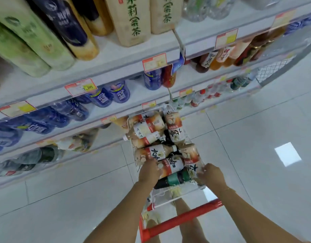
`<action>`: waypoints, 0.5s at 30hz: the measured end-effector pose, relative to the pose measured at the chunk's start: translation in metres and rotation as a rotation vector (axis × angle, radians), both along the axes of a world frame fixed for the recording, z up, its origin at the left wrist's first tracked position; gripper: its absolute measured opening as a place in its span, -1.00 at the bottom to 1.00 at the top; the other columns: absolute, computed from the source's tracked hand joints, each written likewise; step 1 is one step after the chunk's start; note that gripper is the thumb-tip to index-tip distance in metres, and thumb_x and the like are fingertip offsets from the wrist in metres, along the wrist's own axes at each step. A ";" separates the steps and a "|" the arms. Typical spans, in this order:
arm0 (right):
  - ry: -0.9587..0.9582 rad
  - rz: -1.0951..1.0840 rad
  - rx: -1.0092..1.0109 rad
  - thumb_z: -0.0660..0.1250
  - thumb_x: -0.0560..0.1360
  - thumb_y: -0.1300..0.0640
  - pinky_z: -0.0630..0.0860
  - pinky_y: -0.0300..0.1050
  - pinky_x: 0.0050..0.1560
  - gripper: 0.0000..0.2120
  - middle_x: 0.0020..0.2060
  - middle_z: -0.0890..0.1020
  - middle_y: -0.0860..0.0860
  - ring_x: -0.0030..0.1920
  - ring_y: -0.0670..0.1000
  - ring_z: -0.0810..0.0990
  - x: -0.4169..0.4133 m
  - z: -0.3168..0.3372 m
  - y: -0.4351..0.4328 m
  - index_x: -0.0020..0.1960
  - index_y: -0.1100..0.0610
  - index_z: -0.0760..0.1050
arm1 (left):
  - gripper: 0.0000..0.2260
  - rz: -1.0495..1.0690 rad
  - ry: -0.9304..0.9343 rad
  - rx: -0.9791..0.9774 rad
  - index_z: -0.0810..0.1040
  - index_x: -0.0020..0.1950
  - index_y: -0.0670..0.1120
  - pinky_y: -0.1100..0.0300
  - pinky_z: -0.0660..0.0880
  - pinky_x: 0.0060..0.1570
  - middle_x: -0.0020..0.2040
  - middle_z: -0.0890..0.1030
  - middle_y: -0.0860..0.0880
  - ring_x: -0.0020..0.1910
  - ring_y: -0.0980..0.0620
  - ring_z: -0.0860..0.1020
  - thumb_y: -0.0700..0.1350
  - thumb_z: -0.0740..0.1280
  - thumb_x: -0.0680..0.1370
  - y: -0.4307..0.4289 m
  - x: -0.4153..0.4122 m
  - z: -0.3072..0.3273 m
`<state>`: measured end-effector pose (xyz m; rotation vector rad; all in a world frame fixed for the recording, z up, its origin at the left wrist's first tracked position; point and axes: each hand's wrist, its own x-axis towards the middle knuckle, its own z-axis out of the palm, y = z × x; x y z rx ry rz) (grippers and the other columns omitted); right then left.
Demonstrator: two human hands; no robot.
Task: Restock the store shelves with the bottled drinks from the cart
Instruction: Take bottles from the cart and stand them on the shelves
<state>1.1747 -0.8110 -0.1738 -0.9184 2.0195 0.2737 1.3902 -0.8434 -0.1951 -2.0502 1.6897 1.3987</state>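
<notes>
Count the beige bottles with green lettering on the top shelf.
2, side by side: the left beige bottle and the right beige bottle, which is next to the clear bottles. More may hide behind them.

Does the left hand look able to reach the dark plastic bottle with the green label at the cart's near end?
Likely yes: the dark green-labelled plastic bottle lies exposed beside the left hand, which holds the neighbouring red-and-white-labelled tea bottle; nothing sits between them.

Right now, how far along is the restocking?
Early, it seems. Done: nothing I can confirm, though the shelves hold drinks. In hand: the left hand grips a bottle in the cart; the right hand touches another. Remaining: the cart's pile of bottles.
</notes>
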 end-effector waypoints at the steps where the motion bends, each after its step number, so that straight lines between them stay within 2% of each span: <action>1: 0.003 0.013 0.004 0.37 0.43 0.08 0.50 -0.09 -0.04 -0.64 0.04 0.61 0.20 0.04 0.17 0.60 0.001 -0.007 0.006 0.11 0.29 0.43 | -0.68 -0.074 -0.004 -0.036 0.48 0.22 -0.14 0.16 0.44 0.08 0.18 0.54 -0.11 0.15 -0.09 0.50 -0.14 0.35 0.47 0.003 -0.009 -0.007; 3: 0.028 0.015 -0.019 0.38 0.42 0.04 0.50 -0.12 -0.10 -0.65 0.00 0.62 0.17 0.01 0.16 0.61 0.004 -0.017 0.013 0.06 0.26 0.43 | -0.57 -0.262 0.001 -0.132 0.40 0.34 -0.10 0.07 0.40 0.25 0.31 0.45 -0.11 0.28 -0.09 0.43 -0.11 0.35 0.48 0.005 -0.030 -0.018; 6: 0.090 0.059 -0.059 0.36 0.43 0.08 0.50 -0.13 -0.11 -0.66 -0.01 0.61 0.15 0.01 0.15 0.60 0.006 -0.027 0.019 0.09 0.24 0.39 | -0.53 -0.413 0.026 -0.133 0.32 0.39 -0.11 0.04 0.42 0.22 0.34 0.40 -0.11 0.31 -0.11 0.40 -0.11 0.34 0.50 -0.005 -0.057 -0.031; 10: 0.154 0.155 -0.062 0.43 0.40 0.06 0.55 -0.04 -0.03 -0.34 0.00 0.60 0.15 0.10 0.17 0.54 0.013 -0.038 0.026 0.33 0.21 0.16 | -0.56 -0.421 0.006 -0.084 0.37 0.31 -0.18 0.04 0.40 0.22 0.29 0.43 -0.15 0.26 -0.14 0.42 -0.14 0.37 0.47 -0.018 -0.079 -0.049; 15: 0.112 0.084 -0.187 0.42 0.31 0.13 0.55 -0.04 -0.30 -0.50 -0.18 0.51 0.06 -0.12 0.13 0.56 0.010 -0.044 0.029 0.12 0.17 0.24 | -0.52 -0.375 0.047 -0.031 0.41 0.27 -0.17 0.05 0.42 0.21 0.23 0.51 -0.15 0.23 -0.15 0.48 -0.13 0.45 0.40 -0.027 -0.085 -0.065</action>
